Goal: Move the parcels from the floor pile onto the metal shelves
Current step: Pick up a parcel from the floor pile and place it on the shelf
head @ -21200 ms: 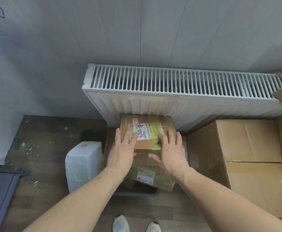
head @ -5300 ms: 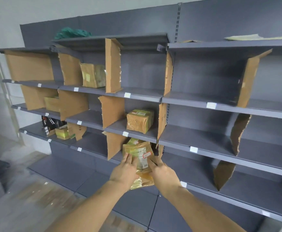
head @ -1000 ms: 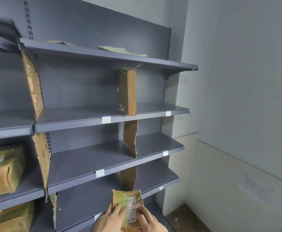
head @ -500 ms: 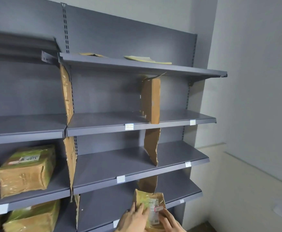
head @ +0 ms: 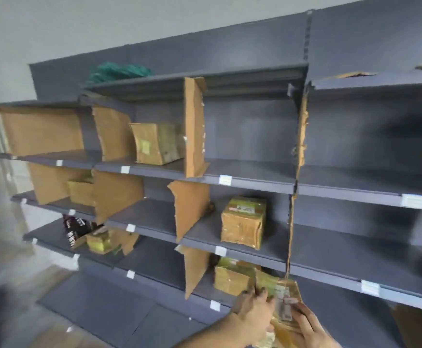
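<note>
I hold a small tape-wrapped cardboard parcel [head: 284, 301] with a white and red label in front of the grey metal shelves [head: 252, 183]. My left hand [head: 254, 308] grips its left side and my right hand [head: 307, 325] grips its lower right. The parcel hangs low, just before the lower shelf [head: 154, 267], next to another parcel [head: 232, 276] that lies there. A further parcel [head: 242, 222] stands on the shelf above, and one [head: 157, 143] on the upper shelf.
Cardboard dividers [head: 193, 126] split the shelves into bays. A black packet [head: 75, 229] and a yellow-green parcel [head: 102, 241] lie at lower left, a green bundle [head: 119, 71] on top. Bays to the right of the central upright [head: 297, 182] hold nothing visible.
My view has swung left from the right-hand end of the shelves to the middle and left bays. Both hands still hold the same parcel low in front of me.
</note>
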A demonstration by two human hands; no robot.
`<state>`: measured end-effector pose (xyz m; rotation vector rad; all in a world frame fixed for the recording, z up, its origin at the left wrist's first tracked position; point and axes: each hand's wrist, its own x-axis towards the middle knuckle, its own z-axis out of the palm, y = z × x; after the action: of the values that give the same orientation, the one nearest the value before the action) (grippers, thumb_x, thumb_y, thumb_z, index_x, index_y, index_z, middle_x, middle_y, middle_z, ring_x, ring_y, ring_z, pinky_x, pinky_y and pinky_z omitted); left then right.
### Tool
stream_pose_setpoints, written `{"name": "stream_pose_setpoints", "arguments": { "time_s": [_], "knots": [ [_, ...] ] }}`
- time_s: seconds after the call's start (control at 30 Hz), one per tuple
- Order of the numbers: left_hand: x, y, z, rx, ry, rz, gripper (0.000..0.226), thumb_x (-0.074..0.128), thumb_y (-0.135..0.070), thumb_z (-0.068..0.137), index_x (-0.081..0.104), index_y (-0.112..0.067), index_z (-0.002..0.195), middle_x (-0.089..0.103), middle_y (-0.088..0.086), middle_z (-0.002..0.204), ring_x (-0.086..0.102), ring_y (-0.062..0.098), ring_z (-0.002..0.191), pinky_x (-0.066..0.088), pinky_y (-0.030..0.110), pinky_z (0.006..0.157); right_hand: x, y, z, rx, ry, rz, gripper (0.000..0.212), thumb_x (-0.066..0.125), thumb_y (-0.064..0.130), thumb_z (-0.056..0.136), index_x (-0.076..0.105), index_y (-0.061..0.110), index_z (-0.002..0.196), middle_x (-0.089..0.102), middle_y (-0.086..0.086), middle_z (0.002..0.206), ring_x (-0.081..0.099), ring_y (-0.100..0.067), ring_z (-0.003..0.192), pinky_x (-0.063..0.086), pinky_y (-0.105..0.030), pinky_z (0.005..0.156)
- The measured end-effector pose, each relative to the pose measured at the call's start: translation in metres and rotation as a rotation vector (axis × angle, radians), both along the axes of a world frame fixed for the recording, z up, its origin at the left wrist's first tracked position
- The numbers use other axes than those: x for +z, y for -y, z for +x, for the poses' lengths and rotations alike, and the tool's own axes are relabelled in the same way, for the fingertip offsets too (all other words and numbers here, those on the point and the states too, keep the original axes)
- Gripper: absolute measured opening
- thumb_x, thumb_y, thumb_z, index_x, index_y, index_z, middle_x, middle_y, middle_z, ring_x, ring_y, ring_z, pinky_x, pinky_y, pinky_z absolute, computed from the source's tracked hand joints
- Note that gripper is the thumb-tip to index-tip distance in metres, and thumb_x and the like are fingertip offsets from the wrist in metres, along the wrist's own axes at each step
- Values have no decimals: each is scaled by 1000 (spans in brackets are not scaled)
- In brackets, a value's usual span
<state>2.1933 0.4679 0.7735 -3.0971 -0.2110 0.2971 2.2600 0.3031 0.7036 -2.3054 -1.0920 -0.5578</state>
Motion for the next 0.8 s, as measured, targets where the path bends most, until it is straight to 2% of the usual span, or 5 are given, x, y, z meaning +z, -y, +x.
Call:
{"name": "stream_pose_setpoints", "arguments": {
  "time_s": [0.07,0.23,0.33,0.5,0.8],
  "knots": [
    [17,-43,-22,67,103,64,67,53,-28,99,20,-13,155,18,16,160,23,43,142,31,53,109,20,-53,-11,61,-32,7,44,76,37,74,58,28,114,25,30,147,69,-2,84,48,-9,59],
    [25,-167,-115,284,256,61,70,51,-36,100,15,-14,156,13,8,162,14,32,149,36,43,110,61,-194,-73,150,-55,-322,56,54,31,98,34,23,150,7,7,163,59,-11,119,51,-23,77],
    [21,-228,-174,348,262,147,74,44,-29,103,0,-3,156,-1,13,164,2,31,151,26,37,117,60,-267,-119,218,-94,-307,78,93,26,58,60,22,128,38,-3,155,69,-7,63,24,-11,30],
    [-3,-331,-248,453,293,271,80,42,-36,104,-6,7,151,-5,27,160,-3,36,150,16,41,123,55,-374,-193,240,-95,-335,73,50,25,101,2,27,157,-15,9,158,67,-17,105,56,-26,77],
    [-8,-467,-357,654,355,273,75,47,-26,103,-1,5,153,-1,24,161,-2,36,150,4,38,121,66,-537,-283,409,-68,-377,61,49,29,102,18,32,154,-6,10,164,68,-16,100,54,-24,76]
  ]
}}
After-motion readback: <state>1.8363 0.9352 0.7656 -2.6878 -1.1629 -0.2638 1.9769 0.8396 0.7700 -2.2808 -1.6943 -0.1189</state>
